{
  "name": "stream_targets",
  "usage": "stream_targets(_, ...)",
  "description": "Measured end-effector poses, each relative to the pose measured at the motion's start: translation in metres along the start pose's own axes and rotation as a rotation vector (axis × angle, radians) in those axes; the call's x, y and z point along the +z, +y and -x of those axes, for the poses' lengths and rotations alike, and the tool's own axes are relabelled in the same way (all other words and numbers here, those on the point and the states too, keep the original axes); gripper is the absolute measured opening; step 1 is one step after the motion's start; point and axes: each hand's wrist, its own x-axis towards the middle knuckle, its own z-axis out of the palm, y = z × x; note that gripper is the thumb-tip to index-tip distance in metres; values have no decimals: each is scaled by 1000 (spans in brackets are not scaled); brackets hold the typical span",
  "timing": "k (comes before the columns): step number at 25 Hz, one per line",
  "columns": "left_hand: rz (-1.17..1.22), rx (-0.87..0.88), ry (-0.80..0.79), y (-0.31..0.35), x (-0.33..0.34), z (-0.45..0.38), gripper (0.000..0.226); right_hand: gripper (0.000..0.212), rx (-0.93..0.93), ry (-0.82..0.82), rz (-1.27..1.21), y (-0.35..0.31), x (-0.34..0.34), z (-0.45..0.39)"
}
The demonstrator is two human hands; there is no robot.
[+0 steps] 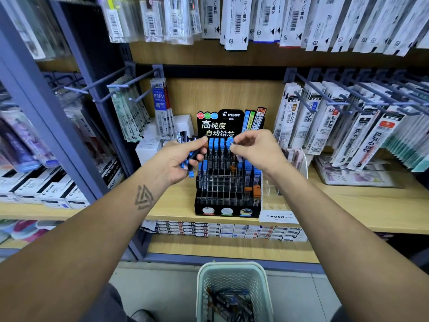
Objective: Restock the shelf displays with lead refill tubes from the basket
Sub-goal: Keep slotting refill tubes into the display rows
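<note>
1. right hand (253,151): thumb and forefinger pinched on one blue-capped lead refill tube (230,142), held above the far row of the pilot display stand (228,182); remaining fingers loosely curled.
2. held tube: seen nearly end-on, blue cap toward the camera, long axis apparently pointing far and down toward the slots; body hidden behind the cap and fingertips.
3. left hand (178,159): fingers curled round a bundle of tubes (191,162), dark bodies with blue caps, fanned out below the palm; just left of the stand, level with its far rows.
4. key relation: open slots lie directly below and slightly near of the pinched tube; right hand closer to the slots than the left, so insertion judged to fall to the right hand, the left serving as supply.
5. stand: black, stepped rows of clear dividers on a wooden shelf (348,201); far row part-filled with blue-capped tubes, middle and near rows mostly vacant at left, blue and orange caps at right.
6. basket (233,273): pale green, perforated, on the floor at the near edge, more tubes inside.
7. task judged well short of complete.
</note>
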Motion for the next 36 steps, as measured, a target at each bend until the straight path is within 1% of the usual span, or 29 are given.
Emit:
stream_targets(3, 46, -18, -15, 1, -11, -1, 12, 24, -73, -46, 113, 2, 19, -3)
stream_targets(4, 57, -26, -28, 2, -14, -1, 12, 24, -101, -46, 161, 4, 26, -4)
stream_targets(8, 89, -44, -57, 4, -20, -2, 11, 12, -175, 7, 304, 11, 45, -7)
stream_targets(10, 100, -49, -59, 4, -21, -3, 11, 11, -214, 26, 361, 14, 50, -7)
stream_targets(15, 116, -66, -30, 4, -26, -7, 15, 15, -207, 20, 394, 18, 55, -10)
stream_targets(20, 109, -83, -26, 3, -22, -3, 10, 21, -228, -16, 490, 23, 59, -11)
stream_targets(23, 100, -70, -9, 1, -20, -1, 13, 16, -293, -20, 608, 24, 64, -13)
stream_targets(27, 92, -60, 4, -2, -21, -1, 13, 11, -406, 23, 858, 24, 69, -12)
stream_targets(29, 75, -66, -9, -3, -20, -1, 13, 8, -422, 36, 943, 28, 72, -11)
stream_targets(31, 39, -70, -28, -4, -19, 0, 13, 10, -429, 38, 1011, 32, 75, -10)
stream_targets(34, -25, -64, -43, -5, -17, 3, 14, 10, -483, 30, 1033, 36, 72, -11)
stream_targets(35, -46, -56, -40, -6, -16, 4, 15, 9, -491, 27, 979, 35, 70, -11)
stream_targets(36, -69, -45, -36, -6, -16, 5, 17, 11, -474, 35, 867, 31, 69, -11)
